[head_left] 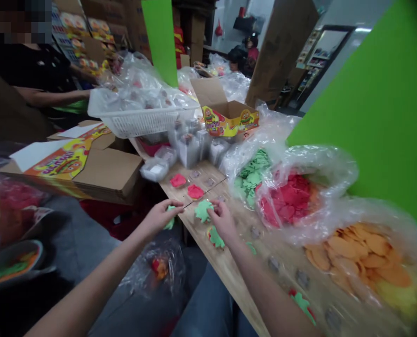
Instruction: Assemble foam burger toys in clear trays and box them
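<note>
My left hand (160,216) is closed on green foam lettuce pieces (171,219) just off the left edge of the wooden table (208,252). Between thumb and fingers, my right hand (223,219) pinches a single green foam lettuce piece (202,211) low over the tabletop. Right below it lies a small stack topped by another green lettuce piece (215,237), with red showing at its side. Two red foam pieces, one (195,191) nearer and one (178,180) farther, lie beyond my hands. A red-and-green stack (302,306) sits at the near end, partly beside my right forearm.
Plastic bags of green pieces (252,175), red pieces (285,199) and orange discs (366,252) line the table's right side. Clear cups (189,147), a white basket (138,117) and a printed carton (229,122) stand farther back. Flattened cartons (103,175) and another person (43,70) are at left.
</note>
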A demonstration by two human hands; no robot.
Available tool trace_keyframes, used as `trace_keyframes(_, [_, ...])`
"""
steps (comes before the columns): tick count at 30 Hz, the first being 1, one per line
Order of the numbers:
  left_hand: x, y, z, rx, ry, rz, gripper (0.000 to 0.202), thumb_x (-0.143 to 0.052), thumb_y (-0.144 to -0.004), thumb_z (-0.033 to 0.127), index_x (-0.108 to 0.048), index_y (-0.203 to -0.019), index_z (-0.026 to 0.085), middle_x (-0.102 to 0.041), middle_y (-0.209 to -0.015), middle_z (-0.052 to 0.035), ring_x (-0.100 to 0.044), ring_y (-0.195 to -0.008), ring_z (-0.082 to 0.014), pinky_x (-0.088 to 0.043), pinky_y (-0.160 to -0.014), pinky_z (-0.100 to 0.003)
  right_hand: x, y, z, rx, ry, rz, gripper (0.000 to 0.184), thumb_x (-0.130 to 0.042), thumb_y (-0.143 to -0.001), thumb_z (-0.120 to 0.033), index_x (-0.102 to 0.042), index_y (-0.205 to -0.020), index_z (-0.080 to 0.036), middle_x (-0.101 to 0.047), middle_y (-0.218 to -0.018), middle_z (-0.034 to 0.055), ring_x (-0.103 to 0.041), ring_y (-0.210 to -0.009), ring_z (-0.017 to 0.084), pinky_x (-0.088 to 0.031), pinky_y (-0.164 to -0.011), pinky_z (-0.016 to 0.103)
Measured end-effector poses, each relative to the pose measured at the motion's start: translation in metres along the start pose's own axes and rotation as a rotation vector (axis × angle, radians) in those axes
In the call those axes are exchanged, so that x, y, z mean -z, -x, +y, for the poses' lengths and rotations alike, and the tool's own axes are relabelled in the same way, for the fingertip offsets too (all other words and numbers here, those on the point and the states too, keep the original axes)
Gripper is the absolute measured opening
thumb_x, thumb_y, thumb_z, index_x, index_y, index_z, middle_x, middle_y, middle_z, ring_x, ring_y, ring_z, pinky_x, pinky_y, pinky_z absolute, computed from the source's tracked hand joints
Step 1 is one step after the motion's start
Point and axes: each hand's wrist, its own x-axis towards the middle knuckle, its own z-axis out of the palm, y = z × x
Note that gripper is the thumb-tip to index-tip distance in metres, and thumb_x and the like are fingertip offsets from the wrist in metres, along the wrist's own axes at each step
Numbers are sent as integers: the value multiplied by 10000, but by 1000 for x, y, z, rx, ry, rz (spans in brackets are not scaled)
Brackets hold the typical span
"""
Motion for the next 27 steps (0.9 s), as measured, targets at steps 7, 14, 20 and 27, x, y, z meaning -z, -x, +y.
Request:
trace_keyframes(7, [36, -28, -30, -361, -493, 113, 420, -419, -742, 177, -547, -1142, 190, -565, -1182, -55, -508, -1102, -194, -377, -960, -322, -29, -94, -11, 156, 406, -93, 234, -505, -782, -188, -571, -1005, -161, -578, -705, -20, -544, -639, 107, -435, -595, 211])
trace_keyframes(14, [-6, -41, -23, -476, -946, -116, 702, -398, -728, 85, -240, -1373, 311, -247, -1458, 3, -553, -1068, -208, -506, -732, -286, -21, -93, -6, 215, 752, -43, 293, -489, -813, -175, -560, -1096, -151, -578, -1020, 83, -511, -964, 179, -373, -878, 293])
trace_keyframes(20, [-11, -60, -25, -540, -909, -114, 723, -401, -715, 85, -177, -1389, 219, -247, -1459, -27, -415, -1223, -173, -457, -857, -254, -3, -52, -8, 234, 1053, 17, 383, -348, -850, -118, -514, -1189, -185, -531, -1096, 117, -413, -1081, 234, -334, -915, 359])
trace_keyframes(27, [-13, -68, -28, -542, -998, -202, 721, -368, -712, 69, -185, -1394, 215, -185, -1477, -33, -477, -1170, -196, -489, -782, -275, -10, -36, 2, 217, 1223, -48, 443, -357, -847, -152, -438, -1274, -237, -428, -1277, 123, -240, -1258, 317, -310, -922, 451])
